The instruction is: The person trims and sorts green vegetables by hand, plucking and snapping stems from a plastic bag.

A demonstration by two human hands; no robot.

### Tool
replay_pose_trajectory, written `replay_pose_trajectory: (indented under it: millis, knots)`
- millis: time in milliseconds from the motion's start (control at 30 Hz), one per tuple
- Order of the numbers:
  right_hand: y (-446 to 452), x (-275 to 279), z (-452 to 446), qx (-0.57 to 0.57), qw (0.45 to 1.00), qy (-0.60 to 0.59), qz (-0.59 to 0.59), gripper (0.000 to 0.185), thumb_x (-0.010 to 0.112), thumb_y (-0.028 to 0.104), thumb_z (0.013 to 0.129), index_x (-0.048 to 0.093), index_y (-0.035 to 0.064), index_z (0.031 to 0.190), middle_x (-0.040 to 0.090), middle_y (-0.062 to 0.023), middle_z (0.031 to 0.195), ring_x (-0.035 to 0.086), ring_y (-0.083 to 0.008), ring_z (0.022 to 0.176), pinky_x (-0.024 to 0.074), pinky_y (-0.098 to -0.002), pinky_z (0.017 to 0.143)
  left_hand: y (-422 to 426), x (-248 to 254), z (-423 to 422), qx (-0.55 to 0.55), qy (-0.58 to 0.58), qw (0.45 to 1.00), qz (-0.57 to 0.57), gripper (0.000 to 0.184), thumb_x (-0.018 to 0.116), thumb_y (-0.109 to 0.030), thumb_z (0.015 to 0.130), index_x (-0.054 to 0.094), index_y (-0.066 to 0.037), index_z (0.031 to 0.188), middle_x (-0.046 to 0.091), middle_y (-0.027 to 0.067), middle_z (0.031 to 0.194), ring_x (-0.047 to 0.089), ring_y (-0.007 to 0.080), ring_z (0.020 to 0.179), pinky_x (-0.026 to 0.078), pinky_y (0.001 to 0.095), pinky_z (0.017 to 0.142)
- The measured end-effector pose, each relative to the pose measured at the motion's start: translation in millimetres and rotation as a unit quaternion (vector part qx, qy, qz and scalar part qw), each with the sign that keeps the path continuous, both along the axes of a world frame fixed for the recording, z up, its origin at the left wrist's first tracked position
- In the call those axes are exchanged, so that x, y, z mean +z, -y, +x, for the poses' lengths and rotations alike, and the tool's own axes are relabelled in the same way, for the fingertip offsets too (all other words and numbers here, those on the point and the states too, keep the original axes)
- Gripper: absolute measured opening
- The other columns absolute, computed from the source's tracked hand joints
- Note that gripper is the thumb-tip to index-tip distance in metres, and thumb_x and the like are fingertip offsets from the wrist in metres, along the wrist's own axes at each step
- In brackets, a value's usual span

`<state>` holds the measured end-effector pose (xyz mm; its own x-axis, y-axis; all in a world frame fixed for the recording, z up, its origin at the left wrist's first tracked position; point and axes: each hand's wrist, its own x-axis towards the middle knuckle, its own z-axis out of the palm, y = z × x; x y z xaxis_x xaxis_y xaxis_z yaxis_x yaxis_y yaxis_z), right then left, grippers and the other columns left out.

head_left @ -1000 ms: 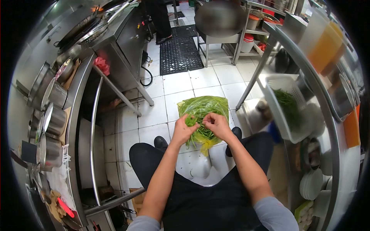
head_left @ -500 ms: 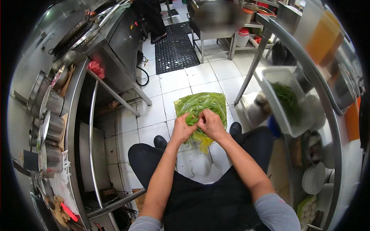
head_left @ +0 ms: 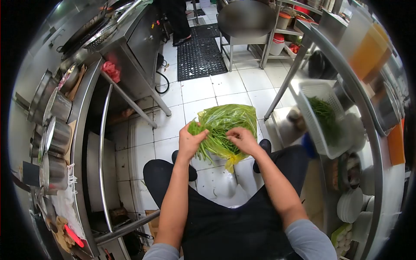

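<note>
A yellow-green plastic bag [head_left: 232, 115] lies open on the floor between the feet, full of long green vegetable stalks [head_left: 219, 132]. At its left edge my left hand [head_left: 189, 141] is closed around a bunch of green stalks [head_left: 200, 148], which hang down below the fingers. Over the right part of the bag is my right hand [head_left: 242, 141], fingers bent toward the stalks; whether it pinches one is too small to tell. The bag's twisted yellow end [head_left: 233, 161] points toward me.
White basket [head_left: 303, 97] with greens on the right-hand shelf, above stacked plates [head_left: 350, 206]. Steel pots [head_left: 56, 138] line the left counter. A black mat [head_left: 201, 58] lies ahead on the tiles, near a standing person [head_left: 177, 19]. Metal table legs stand on both sides.
My left hand has moved left, away from my right hand, with the bunch of stalks in it. My right hand has shifted slightly right, and the two hands are now apart.
</note>
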<state>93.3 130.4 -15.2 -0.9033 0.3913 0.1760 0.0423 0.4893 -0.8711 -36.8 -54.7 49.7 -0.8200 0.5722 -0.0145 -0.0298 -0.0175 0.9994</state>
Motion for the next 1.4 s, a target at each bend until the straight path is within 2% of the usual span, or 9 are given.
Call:
replay_pose_trajectory:
  millis: [100,467,533,600,700,867,967,1167,1400]
  knots:
    - [25,0,-6,0.067,0.983,0.076,-0.153,0.021,0.064,0.016,0.084,0.071,-0.0003,0.096,0.069,-0.0102,0.076,0.064,-0.0158,0.066,0.0499,-0.0307,0.062,1,-9,-9,0.018,-0.006,1.000,0.020,0.024,0.072,0.002,0.080,0.055,0.001,0.096,0.065,0.0073,0.079,0.063,0.0132,0.065,0.052,0.0257,0.061]
    - [37,-1,-8,0.019,0.999,0.006,-0.049,0.022,0.060,0.018,0.082,0.069,-0.0022,0.085,0.066,-0.0094,0.067,0.058,-0.0136,0.058,0.0467,-0.0315,0.057,0,-12,-5,0.011,-0.039,0.999,0.015,0.024,0.071,0.002,0.081,0.055,0.002,0.099,0.065,0.0082,0.082,0.064,0.0146,0.067,0.053,0.0268,0.062]
    - [27,2,-11,-0.110,0.986,-0.023,-0.123,0.021,0.060,0.017,0.081,0.068,-0.0019,0.083,0.065,-0.0102,0.065,0.057,-0.0158,0.056,0.0461,-0.0327,0.057,0,-10,-7,0.068,0.010,0.994,0.079,0.023,0.071,0.001,0.081,0.056,0.001,0.098,0.065,0.0086,0.083,0.064,0.0150,0.068,0.053,0.0278,0.062]
    - [12,-5,-13,-0.124,0.987,-0.003,-0.107,0.020,0.064,0.019,0.080,0.068,-0.0004,0.082,0.065,-0.0113,0.068,0.061,-0.0219,0.060,0.0475,-0.0350,0.058,5,-11,-15,0.071,0.025,0.993,0.092,0.021,0.070,0.000,0.082,0.057,0.001,0.097,0.065,0.0096,0.084,0.064,0.0156,0.068,0.053,0.0292,0.062]
    - [5,-9,-12,-0.040,0.986,0.089,0.135,0.025,0.070,0.026,0.080,0.068,0.0025,0.089,0.063,-0.0138,0.084,0.063,-0.0331,0.083,0.0503,-0.0417,0.074,14,-8,-23,0.025,0.108,0.984,0.141,0.016,0.067,-0.001,0.084,0.057,-0.001,0.097,0.064,0.0083,0.082,0.066,0.0184,0.073,0.055,0.0315,0.063]
    - [42,-45,-36,-0.001,0.990,0.056,0.128,0.018,0.063,0.018,0.084,0.068,0.0046,0.094,0.062,-0.0155,0.090,0.062,-0.0352,0.087,0.0497,-0.0450,0.081,15,2,-19,0.012,0.130,0.977,0.171,0.017,0.065,0.000,0.085,0.055,-0.002,0.099,0.062,0.0091,0.088,0.067,0.0220,0.079,0.058,0.0353,0.067]
    - [55,-61,-41,-0.011,0.974,0.032,0.224,0.022,0.065,0.018,0.081,0.064,0.0045,0.099,0.059,-0.0162,0.095,0.060,-0.0367,0.089,0.0489,-0.0461,0.083,15,-1,-20,0.002,0.134,0.977,0.167,0.017,0.064,0.001,0.085,0.054,-0.003,0.098,0.061,0.0092,0.089,0.067,0.0219,0.080,0.057,0.0347,0.066]
    - [19,-50,-37,-0.033,0.992,0.118,0.020,0.029,0.077,0.018,0.075,0.061,0.0016,0.093,0.064,-0.0138,0.077,0.064,-0.0326,0.073,0.0508,-0.0412,0.069,15,-8,-25,-0.002,0.117,0.984,0.132,0.019,0.066,-0.001,0.084,0.054,-0.002,0.098,0.062,0.0084,0.082,0.065,0.0196,0.071,0.055,0.0318,0.063]
    - [-2,4,-7,-0.081,0.996,0.035,-0.020,0.030,0.074,0.013,0.080,0.059,0.0002,0.103,0.064,-0.0111,0.070,0.062,-0.0239,0.064,0.0506,-0.0354,0.064,-11,-19,-3,-0.019,0.049,0.998,0.023,0.028,0.071,0.003,0.079,0.052,-0.001,0.100,0.067,0.0111,0.086,0.066,0.0161,0.071,0.055,0.0287,0.065]
